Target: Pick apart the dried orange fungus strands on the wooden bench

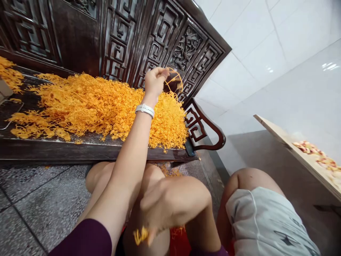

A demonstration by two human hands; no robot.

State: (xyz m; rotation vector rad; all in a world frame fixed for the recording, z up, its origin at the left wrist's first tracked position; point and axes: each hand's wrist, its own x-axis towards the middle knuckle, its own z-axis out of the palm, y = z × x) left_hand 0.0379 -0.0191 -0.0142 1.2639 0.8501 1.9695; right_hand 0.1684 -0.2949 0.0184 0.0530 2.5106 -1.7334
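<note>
A long heap of thin, tangled orange strands (pixel 106 106) covers the dark wooden bench seat. Above its right end, my left hand (pixel 156 80), with a white band on the wrist, pinches a looped orange strand (pixel 181 83) between thumb and fingers. Lower down, in front of my knees, hangs my right hand (pixel 160 202), smeared by motion. Its fingers point downward, and a small bunch of orange pieces (pixel 140 235) shows at their tips. The exact grip of that hand is blurred.
The bench has a carved, dark lattice back (pixel 122 39) and a curved armrest (pixel 213 138). To the right, another person's bare knee and pale shorts (pixel 266 220) are close by. A wooden board (pixel 282 137) bears reddish and pale pieces. Orange bits lie on the floor.
</note>
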